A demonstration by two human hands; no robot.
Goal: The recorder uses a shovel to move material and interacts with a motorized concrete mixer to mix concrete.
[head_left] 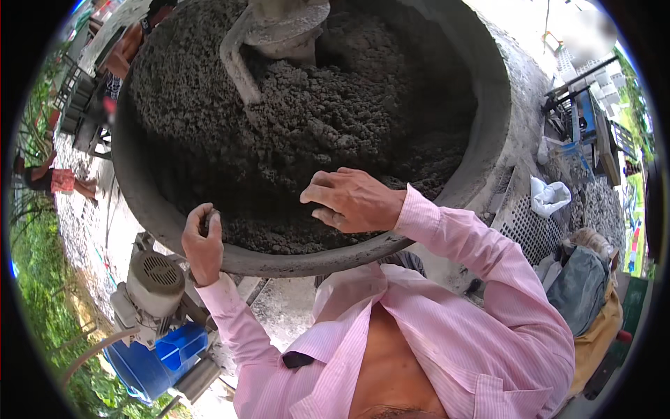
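Note:
A large round mixer drum (492,112) stands in front of me, holding dark grey, crumbly concrete mix (314,112). Over its near left rim, my left hand (202,244) is closed, with a small dark lump of mix (208,220) between thumb and fingers. My right hand (356,201) hovers above the near part of the mix, palm down. Its fingers are loosely bent, thumb apart from them, and nothing shows in its grasp; the palm is hidden. A mix-coated metal mixer arm (241,63) reaches down into the mix from the central hub (289,35).
Below the drum's left side are a motor (157,279) and a blue bucket (150,363). To the right lie a perforated metal plate (527,227), a white bag (549,197) and draped cloths (579,290). Two other people (52,178) are at the far left.

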